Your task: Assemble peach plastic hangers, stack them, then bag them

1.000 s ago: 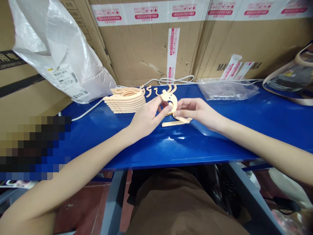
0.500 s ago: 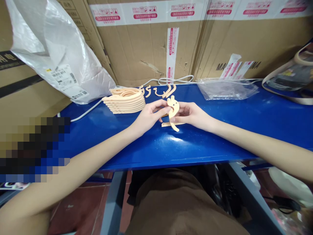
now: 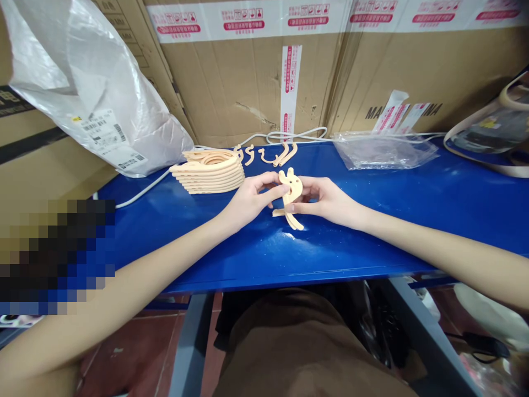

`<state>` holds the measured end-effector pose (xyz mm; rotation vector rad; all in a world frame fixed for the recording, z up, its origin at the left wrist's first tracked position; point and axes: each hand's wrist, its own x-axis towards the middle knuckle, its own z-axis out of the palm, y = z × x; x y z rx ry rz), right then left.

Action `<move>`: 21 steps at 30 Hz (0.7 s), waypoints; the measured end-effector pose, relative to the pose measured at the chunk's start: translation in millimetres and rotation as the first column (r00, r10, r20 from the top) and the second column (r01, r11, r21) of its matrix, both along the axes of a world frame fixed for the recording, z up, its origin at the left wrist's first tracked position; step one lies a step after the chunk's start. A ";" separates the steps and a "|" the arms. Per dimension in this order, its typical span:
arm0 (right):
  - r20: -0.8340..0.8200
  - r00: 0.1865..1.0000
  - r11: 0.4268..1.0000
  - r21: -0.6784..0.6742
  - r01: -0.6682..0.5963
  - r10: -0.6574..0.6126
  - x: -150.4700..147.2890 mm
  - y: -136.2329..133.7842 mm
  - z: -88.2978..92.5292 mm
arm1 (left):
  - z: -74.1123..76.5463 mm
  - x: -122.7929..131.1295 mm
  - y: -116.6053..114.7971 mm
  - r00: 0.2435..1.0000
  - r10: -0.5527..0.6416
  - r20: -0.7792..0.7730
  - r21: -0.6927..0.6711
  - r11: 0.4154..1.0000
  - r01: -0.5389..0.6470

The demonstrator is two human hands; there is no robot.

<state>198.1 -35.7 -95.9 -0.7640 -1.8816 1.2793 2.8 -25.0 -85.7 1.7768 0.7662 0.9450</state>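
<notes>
Between both hands, just over the blue table, is a cream plastic folding clothes hanger [image 3: 294, 190] with a rabbit-shaped head and small holes; its curved arms point down toward me. My left hand [image 3: 259, 194] pinches the head from the left, thumb on its front. From the right, my right hand [image 3: 320, 198] grips the body lower down, with some fingers hidden behind it. Under the hands the tip of a flat cream strip [image 3: 278, 213] shows; the rest is covered. A stack of cream hangers [image 3: 212, 173] lies left of my left hand.
Several loose cream hooks [image 3: 249, 155] lie behind the hands on the blue table [image 3: 372, 220]. A white plastic parcel bag [image 3: 107, 94] leans at the left. A clear bag [image 3: 384, 151], a white cable [image 3: 297, 134] and cardboard boxes [image 3: 248, 77] are along the back.
The hanger has turned slightly and sunk a little toward the table. Two arm ends now show at its lower end where one showed before. Both hands keep their hold.
</notes>
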 end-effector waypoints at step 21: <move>0.293 0.950 0.957 0.290 0.016 -0.104 2.9 -2.5 6.3 | 2.8 -0.7 -1.6 0.995 0.078 0.062 -0.116 0.991 -0.070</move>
